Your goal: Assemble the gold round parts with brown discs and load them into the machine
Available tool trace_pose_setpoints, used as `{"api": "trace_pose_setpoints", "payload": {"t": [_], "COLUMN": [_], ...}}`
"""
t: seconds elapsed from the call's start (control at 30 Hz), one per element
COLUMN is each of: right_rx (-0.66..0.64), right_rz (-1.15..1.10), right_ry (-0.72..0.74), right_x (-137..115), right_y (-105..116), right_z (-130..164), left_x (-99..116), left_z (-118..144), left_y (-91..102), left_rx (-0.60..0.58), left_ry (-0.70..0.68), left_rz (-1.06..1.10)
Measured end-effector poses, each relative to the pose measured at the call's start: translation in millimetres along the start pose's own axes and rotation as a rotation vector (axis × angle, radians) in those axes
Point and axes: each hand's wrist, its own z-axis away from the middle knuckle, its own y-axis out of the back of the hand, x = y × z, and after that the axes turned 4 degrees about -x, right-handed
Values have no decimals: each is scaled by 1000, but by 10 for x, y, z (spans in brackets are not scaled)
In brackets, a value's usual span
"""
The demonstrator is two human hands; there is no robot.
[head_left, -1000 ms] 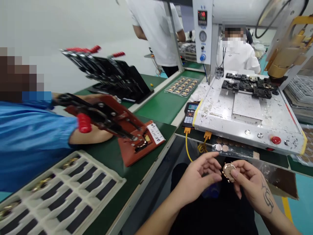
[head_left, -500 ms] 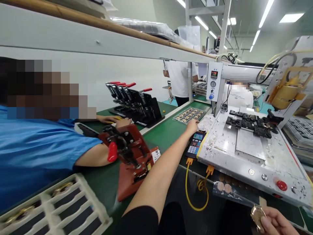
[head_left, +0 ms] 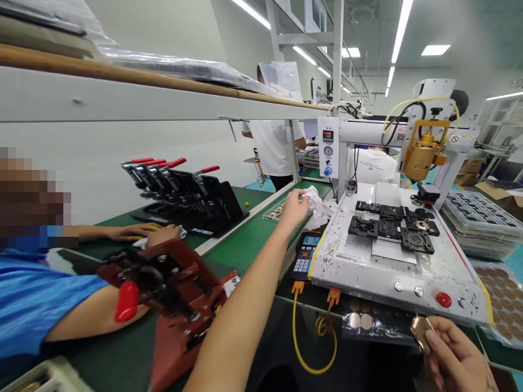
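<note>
Your left hand (head_left: pixel 293 206) stretches beyond the white dispensing machine's base (head_left: pixel 368 272), fingers pinched on a crumpled white cloth (head_left: pixel 316 204). Your right hand (head_left: pixel 457 354), below that base, grips a round gold-coloured metal part (head_left: pixel 420 329), seemingly not yet wiped.

Bare forearms — no sleeves, gloves or rings in view.

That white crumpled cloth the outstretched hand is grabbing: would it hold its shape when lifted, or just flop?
The white cloth looks bunched and wrinkled in the left hand, so it probably flops and sags. It seems thin, so likely very light. Being soft, it should not roll or break.
</note>
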Motion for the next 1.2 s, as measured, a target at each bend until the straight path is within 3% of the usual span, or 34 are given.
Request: {"api": "trace_pose_setpoints", "payload": {"t": [0.1,0.2,0.27,0.37,0.5,0.77,1.0,1.2], "right_rx": [-167,-305,-342,-371,-399,-402,-462,-442], "right_rz": [13,49,49,46,66,115,218,358], "right_ry": [88,150,175,167,135,93,205,309], "right_x": [-225,-375,-402,-366,-311,-323,-318,-191], "right_y": [-212,-375,-453,-526,-570,-699,-722,-653], "right_z": [1,44,97,190,297,453,513,542], "left_x": [284,504,580,591,545,645,718,752], "left_z": [572,1334,1852,2517,3056,3278,3270,3288], "left_y": [406,694,769,708,511,355,269,215], "left_rx": [107,236,147,-136,-397,-568,-582,-612], "left_ry": [-119,-236,-153,28,193,340,230,218], "left_rz": [121,457,539,627,773,1021,881,797]}}
